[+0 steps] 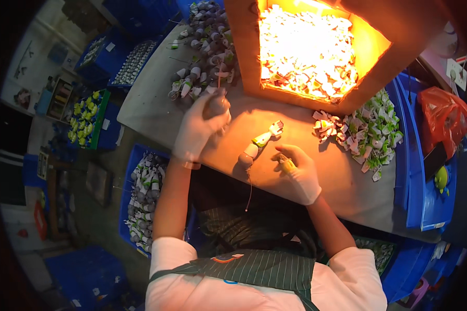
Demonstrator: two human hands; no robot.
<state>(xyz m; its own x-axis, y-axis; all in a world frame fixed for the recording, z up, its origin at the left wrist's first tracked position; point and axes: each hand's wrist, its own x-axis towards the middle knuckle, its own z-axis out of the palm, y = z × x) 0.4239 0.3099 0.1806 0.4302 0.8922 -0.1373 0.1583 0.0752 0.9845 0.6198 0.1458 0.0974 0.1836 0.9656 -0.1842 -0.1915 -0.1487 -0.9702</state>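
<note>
My left hand [200,127], in a white glove, is closed round a rounded grey toy part [218,105] beside the pile of grey and white parts [205,49]; a thin stem or cord shows above it. My right hand [300,176], gloved too, pinches a small green and white toy piece [286,165], partly hidden by the fingers. On the tabletop between my hands lies a jointed toy arm [251,151]. It has a white hand, a green and white forearm and a grey ball end, from which a thin cord [250,194] hangs over the near edge.
A brightly lit cardboard box [251,57] full of small white pieces stands at the back. Right of it lie small toy hands [328,126] and a heap of green and white pieces [374,129]. Blue bins [125,207] flank the table; a red plastic bag [443,116] hangs far right.
</note>
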